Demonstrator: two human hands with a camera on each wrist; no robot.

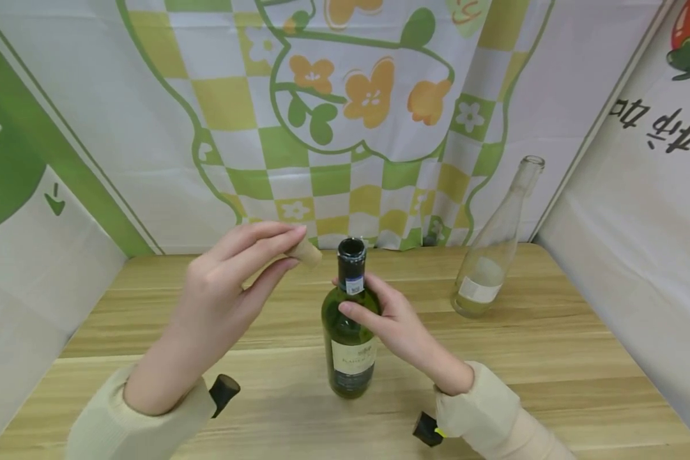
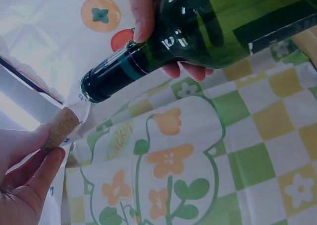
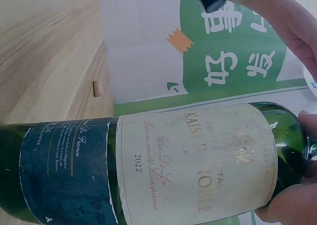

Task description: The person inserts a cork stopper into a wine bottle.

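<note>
A green wine bottle (image 1: 349,332) stands upright on the wooden table, its mouth uncovered. My right hand (image 1: 393,319) grips it round the shoulder, just below the dark neck. To the left of the bottle's mouth, my left hand (image 1: 230,275) pinches a cork (image 1: 307,253) between thumb and fingers. In the left wrist view the cork (image 2: 62,128) is apart from the mouth of the bottle (image 2: 119,69), with a small gap between them. The right wrist view shows the bottle's cream and dark label (image 3: 193,160) close up.
A clear glass bottle (image 1: 489,255) with a white label stands at the back right of the table (image 1: 264,409). Printed cloth (image 1: 345,185) hangs behind the table, and more printed sheets rise at both sides. Dark wrist-worn devices (image 1: 224,391) sit at both cuffs.
</note>
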